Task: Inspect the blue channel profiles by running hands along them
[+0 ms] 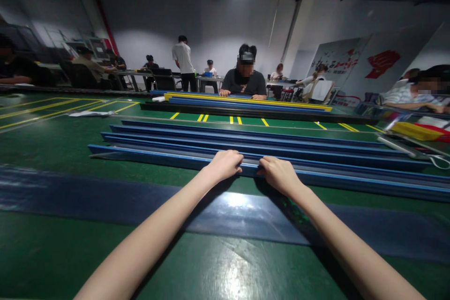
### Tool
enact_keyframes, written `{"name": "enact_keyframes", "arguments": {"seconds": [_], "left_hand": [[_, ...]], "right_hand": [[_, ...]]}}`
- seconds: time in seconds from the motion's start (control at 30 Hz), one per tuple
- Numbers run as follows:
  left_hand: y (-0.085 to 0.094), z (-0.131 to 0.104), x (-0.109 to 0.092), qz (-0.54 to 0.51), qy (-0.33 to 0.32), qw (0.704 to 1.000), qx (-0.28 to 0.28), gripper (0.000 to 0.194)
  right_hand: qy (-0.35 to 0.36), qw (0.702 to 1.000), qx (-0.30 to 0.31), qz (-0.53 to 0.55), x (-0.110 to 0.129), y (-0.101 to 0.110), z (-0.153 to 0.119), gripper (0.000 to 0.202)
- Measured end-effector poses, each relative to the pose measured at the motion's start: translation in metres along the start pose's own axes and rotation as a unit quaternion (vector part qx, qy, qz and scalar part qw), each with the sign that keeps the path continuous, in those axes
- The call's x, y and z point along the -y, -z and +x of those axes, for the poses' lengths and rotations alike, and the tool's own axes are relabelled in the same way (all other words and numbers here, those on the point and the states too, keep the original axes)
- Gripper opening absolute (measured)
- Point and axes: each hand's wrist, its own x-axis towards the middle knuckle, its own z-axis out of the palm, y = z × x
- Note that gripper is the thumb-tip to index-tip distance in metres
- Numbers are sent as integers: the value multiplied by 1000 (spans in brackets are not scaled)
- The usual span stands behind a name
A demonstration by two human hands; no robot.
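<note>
A long blue channel strip (158, 157) lies across the green table, the nearest of several parallel ones. My left hand (227, 164) is closed on its near edge around the middle, fingers curled over the rim. A short gap to the right, my right hand (277, 172) pinches the same edge. Behind this strip lie more blue channels (316, 153), roughly parallel to it. Between my forearms and the strip, a flat, glossy dark blue sheet (242, 215) stretches over the table from left to right.
Beyond the channels, a black strip (197, 111) and a yellow strip (253, 99) lie on the green table (52, 150). A person (244, 79) sits across. White cords (439, 161) and yellow and red items (418, 131) are at right. Other people are farther back.
</note>
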Motion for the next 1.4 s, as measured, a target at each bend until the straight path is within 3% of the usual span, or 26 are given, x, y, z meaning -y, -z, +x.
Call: {"name": "enact_keyframes", "arguments": {"seconds": [0.27,0.4,0.67,0.8,0.97,1.17,1.4], "left_hand": [[-1,-18,19,21,17,1000,-1,6],[3,-27,33,19,23,999,11,3],[6,-56,81,24,124,991,37,7],[3,-69,93,49,144,988,21,7],[4,-66,86,26,117,993,11,10],[5,-35,59,-18,72,997,5,18],[-7,-5,30,-21,23,999,-23,28]], "right_hand": [[32,999,-19,40,16,-1,14,10],[65,996,-29,49,13,-6,10,10],[-3,999,-48,15,-52,-24,-33,19],[-48,996,-72,5,-75,-30,-49,25],[-74,996,-53,-15,-71,-29,-44,26],[-66,997,-31,-20,-49,-21,-25,24],[-48,998,-47,-4,-10,-16,3,23]]}}
